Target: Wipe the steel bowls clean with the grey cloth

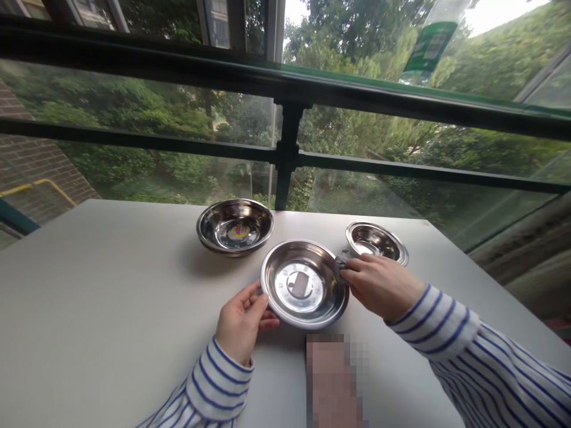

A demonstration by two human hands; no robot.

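Observation:
A shiny steel basin (281, 307) is tilted slightly towards me above the white table. Its left rim is pinched between the thumb and fingers of my left hand (243, 318). At the right rim, my right hand (381, 284) closes round a crumpled grey cloth (341, 261), which presses against the basin's edge. Most of the cloth is hidden under my fingers. Just behind my right hand sits a smaller steel bowl (392, 242), its near side partly covered by the hand.
At the back left stand stacked steel basins (209, 238) with a coloured sticker inside. The white table (111, 321) ends at a dark green railing (288, 142) with glass. A bottle with a green label (430, 44) stands on the rail. A pixelated patch (332, 380) covers something near me.

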